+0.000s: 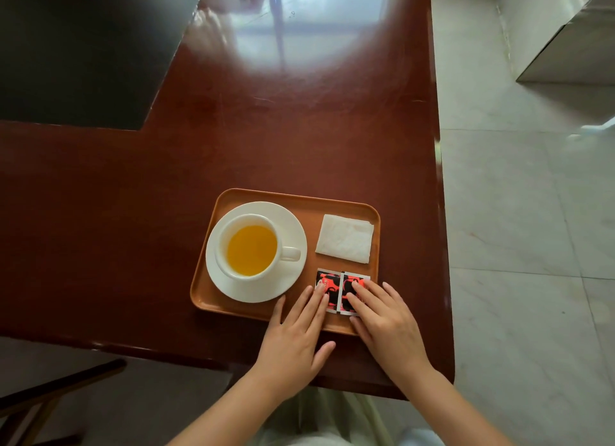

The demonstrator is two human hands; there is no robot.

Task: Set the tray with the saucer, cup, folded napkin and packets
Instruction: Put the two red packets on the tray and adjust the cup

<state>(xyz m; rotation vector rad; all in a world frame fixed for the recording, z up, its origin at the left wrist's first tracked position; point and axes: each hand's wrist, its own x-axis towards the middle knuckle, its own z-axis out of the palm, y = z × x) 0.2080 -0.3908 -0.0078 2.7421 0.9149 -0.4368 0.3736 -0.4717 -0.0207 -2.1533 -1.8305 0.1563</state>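
Left hand [296, 332]: fingers extended and spread flat, gripping nothing, with the fingertips pressing down on the left red-and-black packet [327, 287]. Right hand [382, 315]: fingers likewise extended and flat, gripping nothing, fingertips resting on the right red-and-black packet [352, 284]. The two packets lie side by side, edges touching, in the near right corner of the orange-brown tray [299, 201]. Just beyond them, in the far right corner of the tray, lies the folded white napkin [344, 239], flat and apart from the packets. The left half of the tray carries the white saucer [293, 226], with the white cup [251, 246] standing upright at its centre, handle pointing right, holding yellow-orange liquid. The tray sits on a glossy dark red-brown table [299, 129], near its near edge and right of centre. A black panel [83, 52] occupies the far left of the table. Pale tiled floor [519, 212] lies to the right.
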